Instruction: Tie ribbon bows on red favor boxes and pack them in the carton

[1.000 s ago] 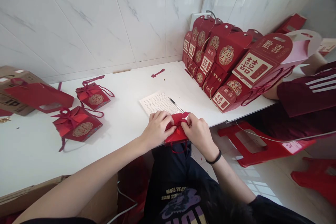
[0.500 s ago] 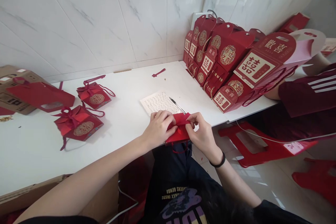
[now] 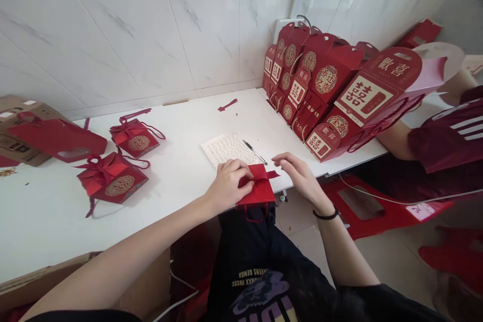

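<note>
At the table's front edge sits a small red gift box [image 3: 265,194], with a cord handle hanging on my side. A dark red ribbon [image 3: 272,174] lies across its top, one end sticking out to the right. My left hand [image 3: 231,183] is closed at the box's left side, thumb and fingers pinching the ribbon at the top; the exact grip is partly hidden. Apart from the box, my right hand [image 3: 300,176] hovers to its right, fingers loosely stretched and holding nothing. Just behind the box are a handwritten sheet of paper [image 3: 226,148] and a pen [image 3: 255,153].
Two ribbon-tied red boxes [image 3: 123,183] stand on the left, near a cardboard box [image 3: 45,126]. Stacked red gift boxes [image 3: 326,78] fill the right side. A loose ribbon piece [image 3: 228,105] lies near the wall. Another person's sleeve [image 3: 449,131] shows at far right, above a red stool [image 3: 362,206].
My right hand has let go of the ribbon and moved right, away from the box. The ribbon's right end now lies exposed. My left hand stays in place.
</note>
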Tool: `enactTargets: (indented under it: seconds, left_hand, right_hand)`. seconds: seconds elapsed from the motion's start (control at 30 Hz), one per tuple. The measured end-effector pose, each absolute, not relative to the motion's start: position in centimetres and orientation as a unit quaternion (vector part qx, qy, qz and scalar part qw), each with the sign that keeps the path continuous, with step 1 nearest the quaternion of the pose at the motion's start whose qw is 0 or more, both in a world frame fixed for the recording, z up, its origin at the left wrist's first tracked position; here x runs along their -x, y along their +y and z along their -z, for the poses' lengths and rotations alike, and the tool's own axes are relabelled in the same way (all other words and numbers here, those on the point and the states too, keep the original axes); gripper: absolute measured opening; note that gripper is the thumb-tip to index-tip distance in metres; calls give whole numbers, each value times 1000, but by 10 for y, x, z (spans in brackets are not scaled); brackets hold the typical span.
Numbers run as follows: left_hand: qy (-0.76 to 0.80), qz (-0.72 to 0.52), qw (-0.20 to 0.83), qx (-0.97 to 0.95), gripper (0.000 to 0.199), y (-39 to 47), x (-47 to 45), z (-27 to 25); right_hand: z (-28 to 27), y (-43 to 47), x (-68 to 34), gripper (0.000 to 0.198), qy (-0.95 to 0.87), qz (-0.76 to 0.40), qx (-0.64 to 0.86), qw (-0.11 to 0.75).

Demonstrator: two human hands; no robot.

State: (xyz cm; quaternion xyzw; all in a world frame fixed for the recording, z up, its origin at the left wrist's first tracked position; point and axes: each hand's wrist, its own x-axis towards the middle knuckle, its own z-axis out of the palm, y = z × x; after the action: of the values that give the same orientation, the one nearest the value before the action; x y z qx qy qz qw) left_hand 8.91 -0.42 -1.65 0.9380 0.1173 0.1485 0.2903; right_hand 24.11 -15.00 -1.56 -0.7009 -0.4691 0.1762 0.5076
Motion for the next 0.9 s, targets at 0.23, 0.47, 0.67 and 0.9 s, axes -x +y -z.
enactTargets:
  seconds: [0.23,0.47,0.67,0.9]
  left_hand:
    - [125,-149,308,-931,4,-4,-90,16]
    - [111,-169,281,-938,5,-5,-91,19]
    - [110,-177,262,-942,3,-7,-91,20]
    - [102,-175,258,-945,3,-5,-91,19]
  right_hand:
    - [40,-153,-231,36,-439,-306,721,440]
    - [19,-175,-208,36,-448,-271,756,393]
    - [12,-175,-201,36,-449,-293,758,371]
    - [12,-174,-207,34,-440,-346,739,376]
